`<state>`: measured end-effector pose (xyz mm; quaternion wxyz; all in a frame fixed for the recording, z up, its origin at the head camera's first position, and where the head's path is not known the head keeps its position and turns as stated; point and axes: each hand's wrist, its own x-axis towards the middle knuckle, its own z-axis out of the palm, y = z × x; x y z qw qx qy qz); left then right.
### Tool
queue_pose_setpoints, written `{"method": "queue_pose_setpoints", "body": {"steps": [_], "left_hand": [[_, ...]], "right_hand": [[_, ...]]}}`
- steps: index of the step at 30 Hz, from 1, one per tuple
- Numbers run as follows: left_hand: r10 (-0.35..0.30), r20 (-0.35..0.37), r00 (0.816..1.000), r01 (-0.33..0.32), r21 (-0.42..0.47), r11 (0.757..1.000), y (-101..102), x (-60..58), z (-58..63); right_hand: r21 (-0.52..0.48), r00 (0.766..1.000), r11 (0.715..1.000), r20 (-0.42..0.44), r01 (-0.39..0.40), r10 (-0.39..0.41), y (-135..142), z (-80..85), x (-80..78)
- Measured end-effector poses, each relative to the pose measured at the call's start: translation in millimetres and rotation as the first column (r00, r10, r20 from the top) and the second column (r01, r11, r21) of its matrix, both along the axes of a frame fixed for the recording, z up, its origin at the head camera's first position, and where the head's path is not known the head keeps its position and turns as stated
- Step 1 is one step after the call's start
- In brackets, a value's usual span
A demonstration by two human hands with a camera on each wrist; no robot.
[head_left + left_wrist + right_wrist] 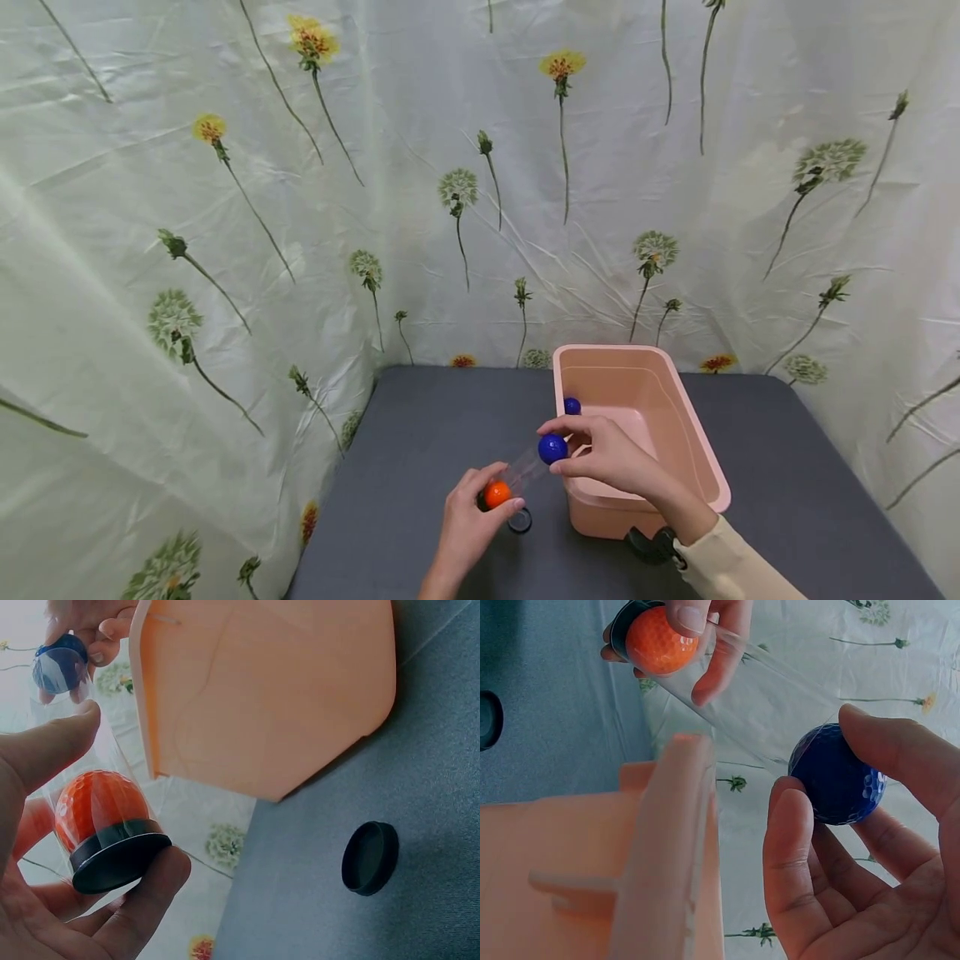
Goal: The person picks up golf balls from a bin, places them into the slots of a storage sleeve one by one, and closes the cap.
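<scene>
My left hand (471, 510) grips a clear plastic tube (528, 468) near its lower end, where a black cap (120, 859) closes it. Inside the tube, an orange golf ball (497, 494) rests against that cap. The tube tilts up toward my right hand (603, 454), which pinches a blue golf ball (552, 449) between thumb and fingers. In the right wrist view the blue ball (838, 774) is right at the tube's open mouth, overlapping its rim.
A pink plastic bin (693, 417) stands right of the tube, with another blue ball (572, 406) inside by its left wall. A loose black cap (520, 521) lies on the grey table (442, 417) below the left hand. A flowered curtain (420, 208) hangs behind.
</scene>
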<state>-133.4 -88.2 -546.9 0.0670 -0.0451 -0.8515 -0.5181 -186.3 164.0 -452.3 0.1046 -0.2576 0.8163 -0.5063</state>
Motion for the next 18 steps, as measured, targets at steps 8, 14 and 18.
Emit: {"method": "queue_pose_setpoints", "body": {"steps": [8,14,18], "left_hand": [[-0.014,0.018,1.0,0.014,-0.015,1.0,2,-1.3,0.7],[-0.03,-0.02,0.999,0.03,-0.013,0.999,5,-1.4,0.3],[-0.024,0.015,1.0,0.024,0.003,1.0,7,-3.5,0.8]], "right_hand": [[-0.053,1.0,0.999,0.022,-0.002,0.003,2,-3.5,2.8],[-0.08,1.0,0.997,0.012,-0.022,0.023,7,-4.4,1.8],[-0.076,1.0,0.997,-0.013,-0.013,0.012,13,-0.2,-1.1]]}}
